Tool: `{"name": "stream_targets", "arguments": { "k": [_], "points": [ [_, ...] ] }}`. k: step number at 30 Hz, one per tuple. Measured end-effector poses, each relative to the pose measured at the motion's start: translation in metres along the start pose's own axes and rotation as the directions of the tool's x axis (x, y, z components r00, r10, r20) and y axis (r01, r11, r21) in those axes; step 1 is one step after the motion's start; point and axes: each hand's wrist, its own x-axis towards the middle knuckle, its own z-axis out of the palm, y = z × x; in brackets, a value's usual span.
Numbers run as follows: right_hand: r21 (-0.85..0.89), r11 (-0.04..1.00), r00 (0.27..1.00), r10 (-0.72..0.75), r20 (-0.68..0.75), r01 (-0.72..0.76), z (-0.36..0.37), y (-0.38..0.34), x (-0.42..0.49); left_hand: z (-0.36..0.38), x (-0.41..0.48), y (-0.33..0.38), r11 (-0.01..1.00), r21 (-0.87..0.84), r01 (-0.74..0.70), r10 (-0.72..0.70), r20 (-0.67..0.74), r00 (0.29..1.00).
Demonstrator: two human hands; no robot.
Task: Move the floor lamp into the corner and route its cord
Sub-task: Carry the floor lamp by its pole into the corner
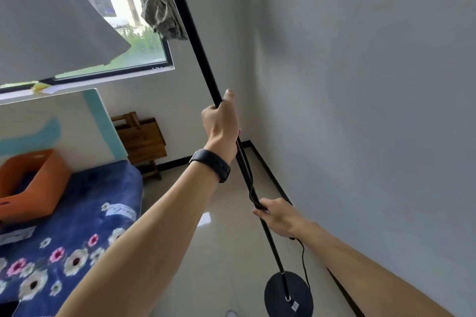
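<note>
The floor lamp has a thin black pole point(195, 41) that leans from top centre down to a round black base point(277, 293) on the pale floor at the bottom right. Its grey shade point(51, 15) fills the upper left. My left hand point(221, 121) is wrapped around the pole at mid height, with a black wristband below it. My right hand point(279, 216) grips the pole lower down, with the black cord point(304, 262) pinched against it. A loop of cord runs up the pole between my hands, and more hangs below my right hand toward the base.
The room corner point(251, 140) lies just behind the pole, with black skirting along both walls. A folded wooden table point(140, 141) leans against the far wall under the window point(134, 23). A bed with a blue flowered cover point(85, 219) and an orange box point(31, 185) is at the left.
</note>
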Motion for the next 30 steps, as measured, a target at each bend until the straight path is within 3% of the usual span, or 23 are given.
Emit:
{"name": "stream_targets", "arguments": {
  "k": [14,24,30],
  "points": [
    [-0.016,0.987,0.987,0.159,-0.023,-0.159,-0.099,0.035,0.355,0.135,0.336,-0.032,0.998,0.004,0.064,-0.064,0.01,0.998],
    [0.11,0.975,0.981,0.19,0.025,-0.192,-0.141,0.108,0.633,0.249,0.596,-0.097,0.986,0.039,0.16,-0.154,-0.132,0.979],
    [0.129,0.964,0.973,0.23,0.032,-0.232,-0.158,0.14,0.762,0.298,0.716,-0.139,0.978,0.086,0.191,-0.179,-0.134,0.975]
  ]
}}
